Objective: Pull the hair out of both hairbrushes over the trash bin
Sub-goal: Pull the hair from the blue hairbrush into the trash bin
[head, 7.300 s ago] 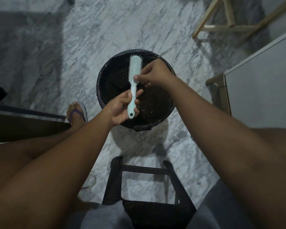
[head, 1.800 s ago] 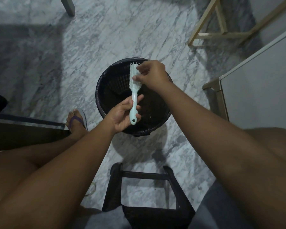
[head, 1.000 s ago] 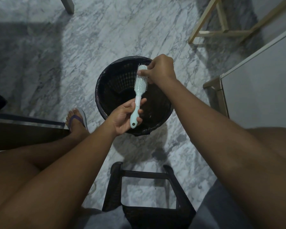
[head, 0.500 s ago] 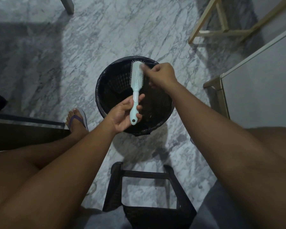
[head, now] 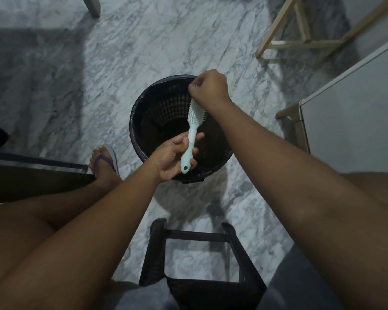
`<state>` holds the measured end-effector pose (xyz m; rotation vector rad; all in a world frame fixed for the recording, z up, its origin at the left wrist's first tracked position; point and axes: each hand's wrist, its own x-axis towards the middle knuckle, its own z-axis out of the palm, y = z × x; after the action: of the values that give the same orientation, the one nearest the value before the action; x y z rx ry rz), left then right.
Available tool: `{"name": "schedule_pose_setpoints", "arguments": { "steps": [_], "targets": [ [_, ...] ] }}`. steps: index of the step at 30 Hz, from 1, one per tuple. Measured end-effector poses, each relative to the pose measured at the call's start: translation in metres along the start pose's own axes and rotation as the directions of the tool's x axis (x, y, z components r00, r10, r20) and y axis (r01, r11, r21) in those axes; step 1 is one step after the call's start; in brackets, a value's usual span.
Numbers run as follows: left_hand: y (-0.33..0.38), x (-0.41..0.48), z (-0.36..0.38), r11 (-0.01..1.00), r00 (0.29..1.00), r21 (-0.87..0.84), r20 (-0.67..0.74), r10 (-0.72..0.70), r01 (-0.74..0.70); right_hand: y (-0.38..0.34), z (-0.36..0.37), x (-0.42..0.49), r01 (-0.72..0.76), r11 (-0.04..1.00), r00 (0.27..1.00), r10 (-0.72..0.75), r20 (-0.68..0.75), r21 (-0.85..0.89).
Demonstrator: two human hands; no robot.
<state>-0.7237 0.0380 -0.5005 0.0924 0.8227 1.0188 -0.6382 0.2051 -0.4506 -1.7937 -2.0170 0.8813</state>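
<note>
Marble floor (head: 143,48), grey-veined, is filling most of the frame, with a band of shadow lying across its upper left. A pale grey cabinet (head: 354,113) is standing at the right edge, and a light wooden frame (head: 282,42) is resting in the upper right corner. The person's bare thighs and forearms are crossing the lower half of the frame, and a dark stool (head: 202,260) is sitting at lower centre between the knees. A foot in a purple-strapped sandal (head: 104,159) is planted at centre left, near the bin.

The black trash bin (head: 143,121), lined with a dark bag, is standing at the centre of the frame, just above the stool. The left hand (head: 173,155) is closing around the handle of the mint-green hairbrush (head: 192,135), holding it tilted over the bin's opening with the head pointing up and right. The right hand (head: 208,88) is curling into a pinched fist over the bin's far rim, covering the tip of the brush head; whether any hair is caught between its fingers I cannot tell.
</note>
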Motion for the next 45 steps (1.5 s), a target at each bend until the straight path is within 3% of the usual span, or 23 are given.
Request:
{"name": "schedule_pose_setpoints", "arguments": {
  "steps": [4, 6, 8, 11, 16, 20, 31, 37, 41, 45],
  "targets": [
    [0.0, -0.001, -0.002, 0.999, 1.0, -0.04, 0.019, -0.015, 0.015, 0.005, -0.003, 0.012, -0.121, 0.984, 0.993, 0.121, 0.006, 0.129],
    [0.0, 0.0, -0.003, 0.996, 0.999, -0.092, 0.037, -0.008, 0.012, 0.009, -0.005, 0.019, -0.255, 0.919, 0.967, 0.251, 0.055, 0.302],
    [0.002, 0.0, -0.004, 0.992, 0.999, -0.125, 0.039, -0.002, 0.007, 0.017, 0.0, 0.018, -0.299, 0.891, 0.954, 0.268, 0.135, 0.343],
    [0.001, -0.001, -0.006, 0.99, 1.0, -0.142, 0.015, 0.012, -0.01, 0.049, 0.025, 0.019, -0.243, 0.958, 0.956, 0.21, 0.202, 0.151],
    [0.003, -0.001, -0.005, 0.99, 0.999, -0.142, -0.043, 0.014, -0.02, 0.039, 0.007, -0.016, -0.263, 0.931, 0.955, 0.214, 0.207, 0.253],
    [0.007, -0.004, 0.0, 0.985, 0.994, -0.17, -0.106, -0.026, 0.008, 0.042, 0.004, -0.038, -0.199, 0.972, 0.956, 0.165, 0.243, 0.125],
    [0.039, -0.023, 0.037, 0.997, 0.96, -0.081, -0.28, -0.021, -0.002, 0.008, -0.041, -0.062, -0.081, 0.936, 0.993, 0.047, 0.106, 0.344],
    [0.051, -0.025, 0.05, 0.974, 0.919, 0.198, -0.393, -0.022, 0.108, 0.006, -0.04, -0.069, -0.098, 0.941, 0.992, 0.068, 0.104, 0.324],
    [0.052, -0.022, 0.045, 0.967, 0.916, 0.197, -0.396, -0.071, 0.16, 0.016, -0.027, -0.07, -0.143, 0.951, 0.984, 0.106, 0.145, 0.275],
    [0.043, -0.009, 0.029, 0.976, 0.909, 0.141, -0.406, -0.095, 0.165, 0.026, -0.013, -0.065, -0.192, 0.923, 0.973, 0.136, 0.184, 0.333]
  ]
}}
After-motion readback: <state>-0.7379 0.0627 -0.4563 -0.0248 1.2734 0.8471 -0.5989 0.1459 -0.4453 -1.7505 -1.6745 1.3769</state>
